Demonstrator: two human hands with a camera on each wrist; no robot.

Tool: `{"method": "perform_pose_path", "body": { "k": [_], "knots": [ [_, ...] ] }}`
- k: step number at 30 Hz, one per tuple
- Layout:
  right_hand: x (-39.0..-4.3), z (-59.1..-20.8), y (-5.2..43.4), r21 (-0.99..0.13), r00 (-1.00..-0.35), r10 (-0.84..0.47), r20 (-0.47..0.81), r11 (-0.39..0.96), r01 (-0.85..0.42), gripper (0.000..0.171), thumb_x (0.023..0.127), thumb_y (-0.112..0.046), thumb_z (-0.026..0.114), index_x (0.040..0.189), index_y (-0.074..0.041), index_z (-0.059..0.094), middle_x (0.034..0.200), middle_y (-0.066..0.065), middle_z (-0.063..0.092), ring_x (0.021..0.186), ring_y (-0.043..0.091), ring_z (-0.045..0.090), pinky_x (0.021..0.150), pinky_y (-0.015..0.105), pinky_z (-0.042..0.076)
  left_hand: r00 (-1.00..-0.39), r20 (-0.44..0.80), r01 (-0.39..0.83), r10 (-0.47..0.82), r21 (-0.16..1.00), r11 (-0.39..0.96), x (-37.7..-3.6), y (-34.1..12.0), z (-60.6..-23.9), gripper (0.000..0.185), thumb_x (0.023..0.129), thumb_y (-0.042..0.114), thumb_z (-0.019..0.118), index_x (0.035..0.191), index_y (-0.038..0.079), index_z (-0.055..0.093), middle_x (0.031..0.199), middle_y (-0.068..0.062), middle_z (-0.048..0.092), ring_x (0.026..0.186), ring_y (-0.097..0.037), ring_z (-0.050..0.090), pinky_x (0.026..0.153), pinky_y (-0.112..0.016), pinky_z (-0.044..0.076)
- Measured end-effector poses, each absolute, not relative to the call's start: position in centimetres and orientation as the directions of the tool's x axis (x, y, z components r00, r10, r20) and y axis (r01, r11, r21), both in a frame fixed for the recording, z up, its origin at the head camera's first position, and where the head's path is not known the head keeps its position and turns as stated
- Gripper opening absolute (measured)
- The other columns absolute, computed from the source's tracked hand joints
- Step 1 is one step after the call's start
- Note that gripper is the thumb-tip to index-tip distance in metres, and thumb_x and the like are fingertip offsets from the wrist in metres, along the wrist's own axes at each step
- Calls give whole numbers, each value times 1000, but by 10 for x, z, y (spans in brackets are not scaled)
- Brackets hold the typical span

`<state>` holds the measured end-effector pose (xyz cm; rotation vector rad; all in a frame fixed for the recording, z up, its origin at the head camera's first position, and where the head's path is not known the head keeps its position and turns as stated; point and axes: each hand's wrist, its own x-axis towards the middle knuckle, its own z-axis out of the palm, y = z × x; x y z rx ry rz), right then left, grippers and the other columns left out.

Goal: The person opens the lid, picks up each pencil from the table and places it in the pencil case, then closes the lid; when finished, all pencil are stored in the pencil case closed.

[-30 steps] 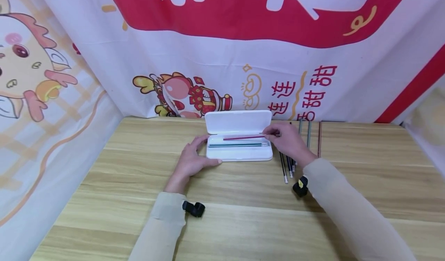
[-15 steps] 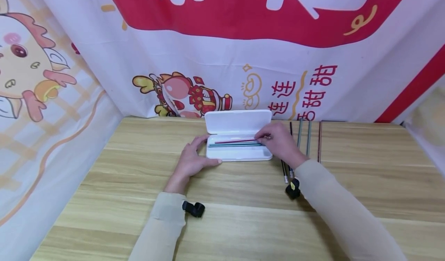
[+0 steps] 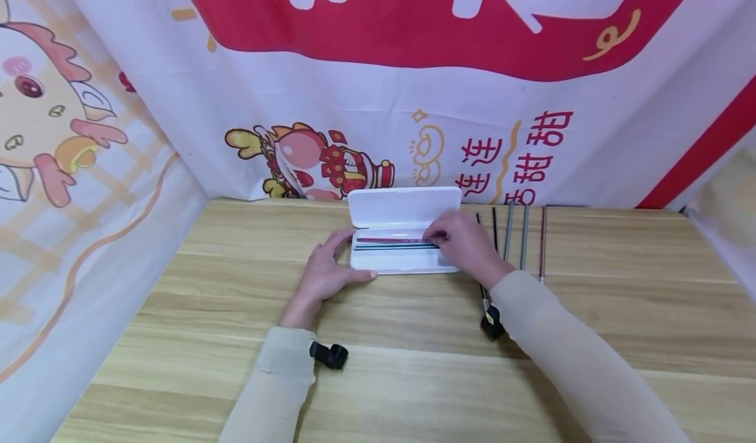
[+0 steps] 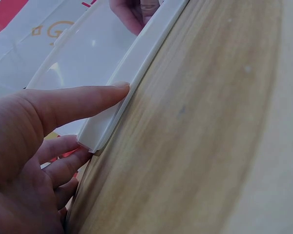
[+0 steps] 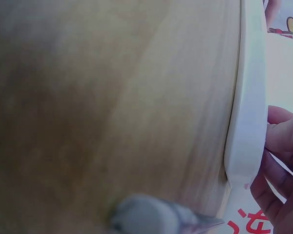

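A white pencil case [image 3: 396, 263] lies on the wooden surface [image 3: 384, 390], set across in front of the person, with its lid [image 3: 401, 208] raised along the back edge. The left hand [image 3: 321, 274] holds the left end of the case, its grip spread so that the thumb lies against the front wall and the fingers touch the end and back corner. The right hand [image 3: 469, 246] is over the right part of the case, its grip pinching a red pencil [image 3: 384, 240] near that pencil's right end. The red pencil is inside the case, its left end near the left wall; whether it touches the bottom cannot be told. Just in front of it and nearly parallel lie dark green pencils [image 3: 392, 247], their right ends hidden by the hand. To the right of the case, black pencils [image 3: 495, 226], grey-green pencils [image 3: 524, 233] and a reddish-brown pencil [image 3: 543, 239] lie lengthwise on the surface, the black ones partly covered by the right hand. A printed cloth [image 3: 366, 88] hangs behind the surface.
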<state>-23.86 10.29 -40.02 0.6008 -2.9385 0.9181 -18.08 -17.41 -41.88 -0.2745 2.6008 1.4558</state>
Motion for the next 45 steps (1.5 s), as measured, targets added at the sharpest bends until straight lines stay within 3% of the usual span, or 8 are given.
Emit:
{"method": "perform_pose_path", "body": {
  "k": [12,21,30,37,45],
  "knots": [
    [-239,-396,96,-508,-923,-380,67,783,-359,25,98,3,71,110,-13,85,113,5,76,113,26,68,107,48,57,-973,-213,-226,-84,823,521,-181,-174,-418,93,77,27,97,158,34,52,178,-3,33,171,-35,6,135,-68,5],
    [-239,-397,96,-494,-915,-397,70,783,-377,22,100,-2,69,111,-13,85,115,7,75,115,28,69,106,48,58,-973,-215,-227,-84,826,516,-180,-173,-417,92,77,27,97,158,35,52,179,-4,31,170,-37,5,135,-69,5],
    [-238,-396,97,-536,-916,-398,58,761,-365,23,100,-2,68,114,-12,83,118,8,75,119,29,68,109,49,57,-973,-213,-226,-87,827,514,-180,-173,-418,92,77,27,97,157,35,52,178,-3,33,171,-35,5,135,-68,5],
    [-238,-398,102,-607,-928,-369,52,726,-323,18,102,-9,72,117,-12,81,115,7,74,109,25,69,97,43,61,-974,-211,-224,-85,824,520,-180,-173,-417,92,78,28,97,158,35,52,178,-2,33,171,-34,6,135,-68,5],
    [-240,-400,107,-671,-932,-354,79,672,-312,15,100,-10,76,114,-10,80,113,7,75,105,24,70,95,43,61,-974,-209,-223,-87,824,521,-180,-173,-417,90,79,29,96,157,34,53,178,-4,34,170,-36,6,136,-67,5]
  ]
}}
